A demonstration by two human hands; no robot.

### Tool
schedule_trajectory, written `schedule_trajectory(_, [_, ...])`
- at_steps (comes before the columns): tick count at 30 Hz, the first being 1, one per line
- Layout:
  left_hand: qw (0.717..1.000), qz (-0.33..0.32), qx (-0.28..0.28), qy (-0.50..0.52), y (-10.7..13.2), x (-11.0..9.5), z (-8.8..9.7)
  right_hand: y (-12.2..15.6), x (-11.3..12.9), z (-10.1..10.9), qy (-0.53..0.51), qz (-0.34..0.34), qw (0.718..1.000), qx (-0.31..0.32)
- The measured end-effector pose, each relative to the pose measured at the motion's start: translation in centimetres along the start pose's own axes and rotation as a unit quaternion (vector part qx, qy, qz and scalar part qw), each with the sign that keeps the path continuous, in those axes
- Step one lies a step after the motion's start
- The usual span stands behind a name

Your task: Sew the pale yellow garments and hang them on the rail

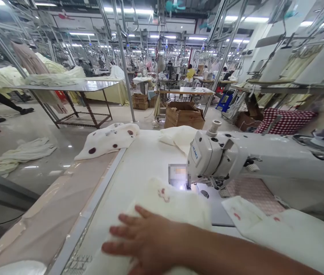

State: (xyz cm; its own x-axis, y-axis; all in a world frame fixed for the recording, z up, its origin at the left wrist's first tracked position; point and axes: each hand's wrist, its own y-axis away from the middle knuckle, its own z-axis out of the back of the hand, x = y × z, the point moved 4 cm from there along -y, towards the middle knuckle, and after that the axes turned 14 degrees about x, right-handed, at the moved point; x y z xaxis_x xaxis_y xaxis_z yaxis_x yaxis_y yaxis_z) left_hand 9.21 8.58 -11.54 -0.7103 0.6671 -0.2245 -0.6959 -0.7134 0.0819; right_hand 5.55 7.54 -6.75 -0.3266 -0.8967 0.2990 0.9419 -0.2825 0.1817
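Fingers (122,231) spread apart, the right hand (156,238) should smooth the pale cloth (182,210) lightly, keeping folds away from the sewing machine (208,156).

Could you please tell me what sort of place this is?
Probably a garment factory: there's a sewing machine, what look like large thread cones, and cloth heaped on a table.

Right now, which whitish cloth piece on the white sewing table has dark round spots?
The far left corner cloth; the middle cloth, under the right hand, and the rightmost cloth show reddish marks instead.
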Motion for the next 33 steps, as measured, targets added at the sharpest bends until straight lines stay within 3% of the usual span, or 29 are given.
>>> schedule_trajectory(1, [1.000,0.000,-0.006,0.012,0.6,0.3,0.9,-0.9,-2.0,0.1,0.016,-0.028,0.999,-0.027])
schedule_trajectory(4, [0.999,0.016,-0.020,0.037,3.9,2.3,3.4,-1.7,-8.7,1.6,0.042,-0.213,0.967,-0.134])
schedule_trajectory(6, [0.998,0.033,-0.036,0.031,6.5,4.7,4.3,-0.5,-10.7,2.7,0.049,-0.280,0.939,-0.195])
schedule_trajectory(8, [0.998,0.035,-0.044,-0.018,8.8,7.7,4.6,1.9,-9.4,3.1,0.068,-0.274,0.929,-0.238])
schedule_trajectory(11, [0.995,-0.012,-0.003,-0.095,11.4,11.4,4.4,6.9,-3.6,1.5,0.106,-0.185,0.941,-0.262])
schedule_trajectory(13, [0.994,-0.034,0.015,-0.106,12.4,12.2,5.0,10.4,0.4,0.1,0.131,-0.157,0.939,-0.277])
schedule_trajectory(15, [0.995,-0.027,0.024,-0.095,12.1,11.1,6.4,12.8,3.0,-1.0,0.139,-0.165,0.934,-0.285])
schedule_trajectory(17, [0.996,-0.007,0.050,-0.071,10.5,8.5,7.7,13.6,4.2,-1.8,0.142,-0.167,0.938,-0.269])
schedule_trajectory(21, [0.991,-0.002,0.123,-0.044,5.5,2.7,8.5,12.6,3.2,-2.6,0.132,-0.192,0.944,-0.235])
schedule_trajectory(24, [0.988,-0.007,0.148,-0.044,3.0,1.1,8.1,12.3,1.5,-3.2,0.087,-0.260,0.941,-0.200])
schedule_trajectory(26, [0.991,-0.014,0.124,-0.041,2.4,0.8,8.2,12.5,0.8,-3.8,0.045,-0.299,0.936,-0.181])
schedule_trajectory(29, [0.993,-0.098,0.011,-0.071,2.4,-0.3,8.5,12.9,0.5,-4.3,-0.016,-0.321,0.932,-0.167])
schedule_trajectory(31, [0.978,-0.177,-0.043,-0.106,3.0,-0.8,7.7,13.5,0.3,-4.4,-0.046,-0.321,0.934,-0.153])
schedule_trajectory(33, [0.970,-0.212,-0.049,-0.110,3.7,-0.3,6.3,14.7,-0.2,-4.3,-0.068,-0.330,0.932,-0.136])
